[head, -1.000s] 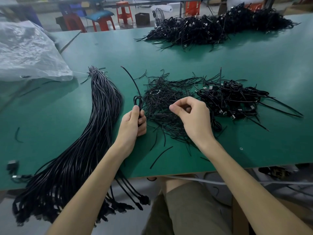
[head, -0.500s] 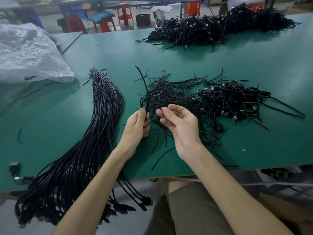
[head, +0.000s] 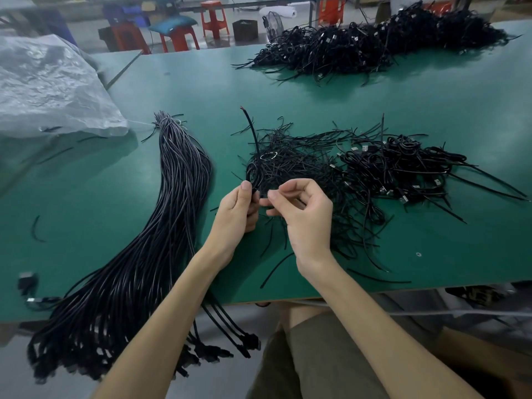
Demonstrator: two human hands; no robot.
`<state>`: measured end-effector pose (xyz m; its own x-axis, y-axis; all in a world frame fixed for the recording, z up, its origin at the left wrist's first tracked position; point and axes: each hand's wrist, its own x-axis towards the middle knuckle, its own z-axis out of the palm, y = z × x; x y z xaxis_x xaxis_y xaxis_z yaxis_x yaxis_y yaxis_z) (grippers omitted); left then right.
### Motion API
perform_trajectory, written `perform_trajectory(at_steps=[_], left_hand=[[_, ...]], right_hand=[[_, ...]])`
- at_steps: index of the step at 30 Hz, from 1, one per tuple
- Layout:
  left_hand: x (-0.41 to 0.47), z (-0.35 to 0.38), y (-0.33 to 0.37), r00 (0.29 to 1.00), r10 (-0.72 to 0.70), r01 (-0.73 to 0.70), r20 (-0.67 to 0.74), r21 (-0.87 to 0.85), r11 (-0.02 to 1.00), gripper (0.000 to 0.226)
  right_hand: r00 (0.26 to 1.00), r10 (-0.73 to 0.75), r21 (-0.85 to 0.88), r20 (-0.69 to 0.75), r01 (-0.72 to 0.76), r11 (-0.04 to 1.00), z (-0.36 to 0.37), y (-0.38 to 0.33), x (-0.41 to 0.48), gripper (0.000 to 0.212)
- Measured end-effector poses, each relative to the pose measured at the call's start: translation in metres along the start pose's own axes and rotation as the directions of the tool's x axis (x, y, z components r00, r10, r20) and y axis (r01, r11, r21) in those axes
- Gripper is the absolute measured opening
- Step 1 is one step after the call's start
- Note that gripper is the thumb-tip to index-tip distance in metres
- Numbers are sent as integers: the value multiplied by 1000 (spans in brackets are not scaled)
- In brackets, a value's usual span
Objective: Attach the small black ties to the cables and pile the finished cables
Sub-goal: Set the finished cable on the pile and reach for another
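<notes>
Gripping a looped black cable (head: 253,174) in curled fingers, the left hand (head: 236,208) holds it upright beside the right hand (head: 305,214). The right thumb and forefinger meet at the cable; whether they pinch a tie I cannot tell. Just beyond lie loose ties (head: 288,162), with finished cables (head: 403,165) to their right and a straight cable bundle (head: 172,197) to the left, all on a green table (head: 201,90). Red stools (head: 213,18) stand far off.

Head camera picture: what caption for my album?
Left hand grips a looped cable, right hand close beside, over loose ties.
</notes>
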<state>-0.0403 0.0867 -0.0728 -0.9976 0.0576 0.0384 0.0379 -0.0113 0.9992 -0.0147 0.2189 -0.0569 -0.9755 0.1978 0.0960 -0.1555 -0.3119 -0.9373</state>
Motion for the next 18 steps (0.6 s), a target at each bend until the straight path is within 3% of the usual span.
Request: perform_trajectory(at_steps=[3, 6, 10, 15, 18], left_hand=[[-1, -2, 3, 999, -38, 40, 28, -104, 994, 39], [-4, -4, 8, 978, -81, 124, 190, -228, 966, 40], [-4, -8, 13, 914, -109, 218, 391, -245, 945, 40], [-10, -7, 14, 813, -131, 305, 567, -223, 926, 35], [-13, -6, 15, 814, -164, 326, 557, -206, 923, 39]], right_hand=[[994, 55, -106, 90, -45, 993, -3, -2, 0, 16], [976, 121, -205, 180, -83, 975, -11, -14, 4, 28], [892, 201, -174, 406, -141, 975, -23, -36, 12, 54], [830, 249, -333, 499, -82, 939, -28, -47, 19, 47], [801, 281, -411, 529, -48, 910, -30, -46, 18, 35]])
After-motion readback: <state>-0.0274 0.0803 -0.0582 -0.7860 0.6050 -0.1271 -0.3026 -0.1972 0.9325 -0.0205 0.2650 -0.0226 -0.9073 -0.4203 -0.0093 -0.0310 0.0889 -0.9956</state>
